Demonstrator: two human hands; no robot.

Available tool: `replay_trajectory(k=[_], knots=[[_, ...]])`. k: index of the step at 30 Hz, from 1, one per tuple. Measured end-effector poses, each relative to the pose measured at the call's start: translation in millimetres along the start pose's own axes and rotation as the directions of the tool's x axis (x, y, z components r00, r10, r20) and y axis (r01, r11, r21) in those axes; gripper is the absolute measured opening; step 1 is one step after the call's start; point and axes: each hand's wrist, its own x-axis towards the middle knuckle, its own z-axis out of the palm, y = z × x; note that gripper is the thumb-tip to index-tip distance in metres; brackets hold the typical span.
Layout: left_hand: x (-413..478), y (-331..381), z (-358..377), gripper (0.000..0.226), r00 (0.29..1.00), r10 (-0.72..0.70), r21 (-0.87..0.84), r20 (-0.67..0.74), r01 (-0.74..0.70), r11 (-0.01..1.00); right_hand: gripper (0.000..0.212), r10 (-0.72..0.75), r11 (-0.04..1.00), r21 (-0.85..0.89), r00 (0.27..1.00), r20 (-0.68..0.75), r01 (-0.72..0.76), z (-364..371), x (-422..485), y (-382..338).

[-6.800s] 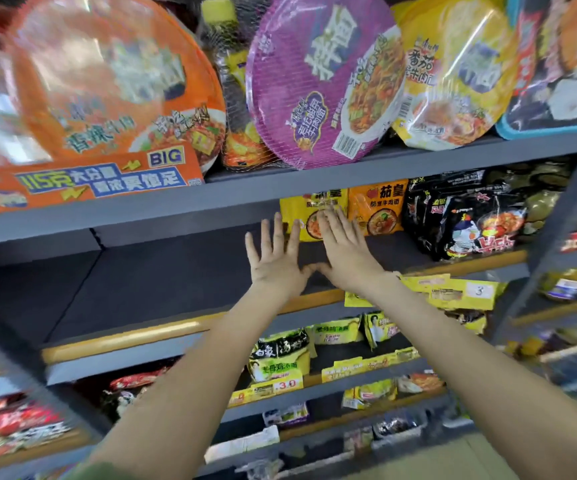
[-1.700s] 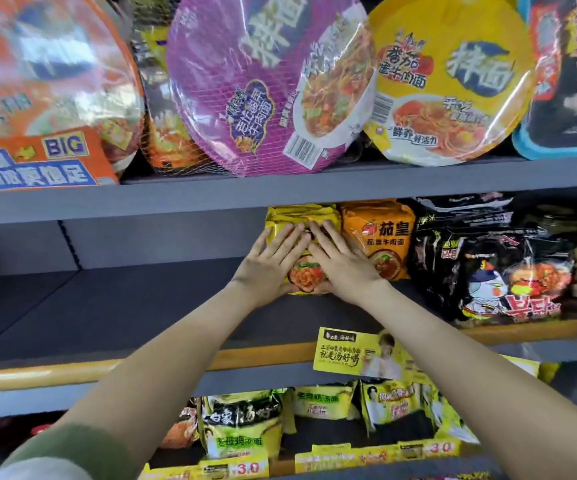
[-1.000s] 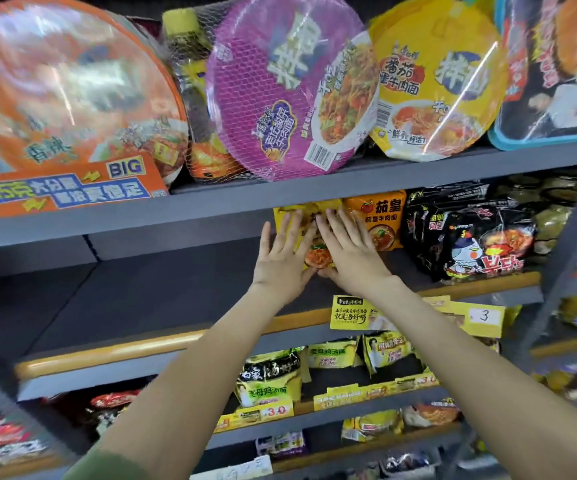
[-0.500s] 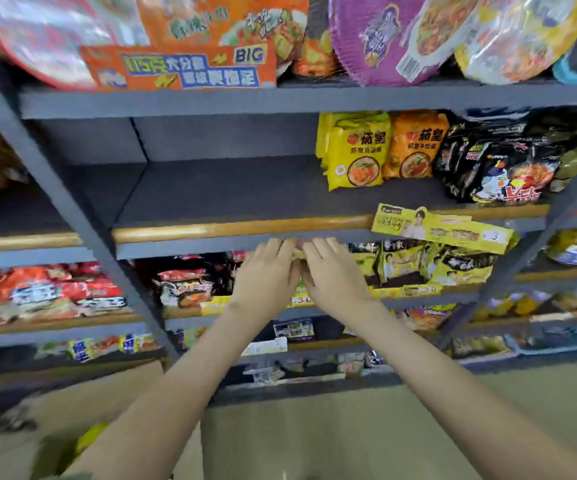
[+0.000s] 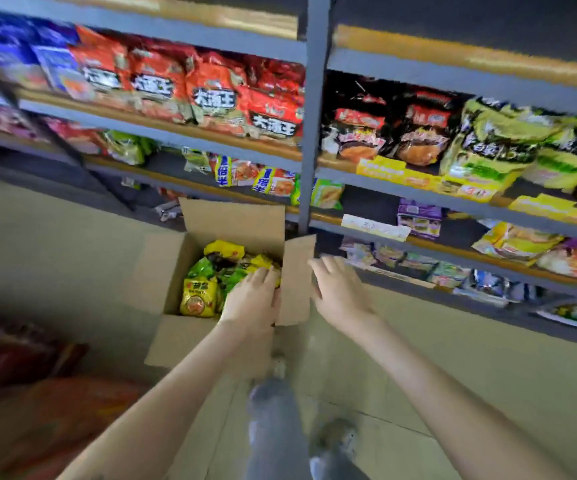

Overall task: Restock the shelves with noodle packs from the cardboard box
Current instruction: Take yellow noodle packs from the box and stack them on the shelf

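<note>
An open cardboard box (image 5: 190,336) stands on the floor before the shelves, its flaps up. Inside lie yellow and green noodle packs (image 5: 199,292). My left hand (image 5: 253,299) reaches into the box over the packs, fingers spread and relaxed; I cannot see it gripping any pack. My right hand (image 5: 338,288) hovers open just right of the box's right flap (image 5: 295,271), holding nothing. The grey shelves (image 5: 306,140) rise behind the box, filled with red, black and green noodle packs.
A grey upright post (image 5: 309,109) stands directly behind the box. My leg and shoes (image 5: 280,427) are on the beige floor below the box. Dark red and orange goods (image 5: 37,393) lie blurred at the lower left.
My view has dropped from the upper shelf to the floor. Both hands left the shelf and came down to the box; the left now reaches inside it.
</note>
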Motion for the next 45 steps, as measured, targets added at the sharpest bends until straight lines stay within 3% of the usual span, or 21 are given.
replay_trajectory(k=[4,7,12,15,18,23,27,31,36,41,45], knots=[[3.1,-103.3,35.2,0.031,0.987,-0.113,-0.021,0.112,0.116,0.993,0.049,-0.063,0.998,0.024,0.997,0.052,0.062,70.0,49.3,-47.0],[21.3,-195.2,86.4,0.057,0.946,-0.209,-0.016,0.247,0.219,0.976,0.063,-0.079,0.996,-0.024,0.978,0.192,0.085,146.0,101.1,-83.5],[65.8,-321.4,175.5,0.079,0.926,-0.248,0.142,0.284,0.215,0.966,0.084,-0.106,0.990,-0.042,0.903,0.416,0.135,297.4,192.0,-140.6],[90.2,-361.0,231.9,0.079,0.901,-0.291,0.157,0.320,0.253,0.955,0.079,-0.138,0.983,-0.039,0.858,0.495,0.181,380.2,239.3,-158.9],[111.8,-384.2,288.6,0.067,0.865,-0.308,0.204,0.397,0.244,0.948,0.085,-0.079,0.993,-0.035,0.854,0.515,0.113,450.5,285.9,-161.6],[123.5,-399.4,351.5,0.075,0.846,-0.333,0.204,0.416,0.270,0.941,0.103,0.043,0.999,-0.044,0.789,0.613,-0.020,522.3,334.4,-153.5],[126.2,-398.5,357.9,0.082,0.867,-0.301,0.232,0.396,0.223,0.947,0.100,0.033,0.994,-0.106,0.834,0.551,0.030,533.3,333.1,-154.0],[129.7,-400.3,352.5,0.082,0.914,-0.259,0.266,0.312,0.178,0.947,0.066,-0.075,0.991,-0.059,0.865,0.496,0.119,524.7,310.7,-161.3],[131.9,-406.3,333.5,0.062,0.920,-0.104,0.307,0.378,-0.019,0.952,0.049,-0.307,0.947,-0.014,0.920,0.246,0.320,493.6,270.0,-158.5],[128.4,-364.6,279.0,0.013,0.989,0.129,0.118,0.076,-0.138,0.983,0.048,-0.330,0.942,-0.040,0.942,0.068,0.333,416.3,238.6,-132.2],[120.7,-296.2,214.4,0.014,0.970,0.215,0.110,-0.112,-0.203,0.973,0.065,-0.319,0.948,-0.002,0.947,0.028,0.319,331.9,211.0,-101.7]])
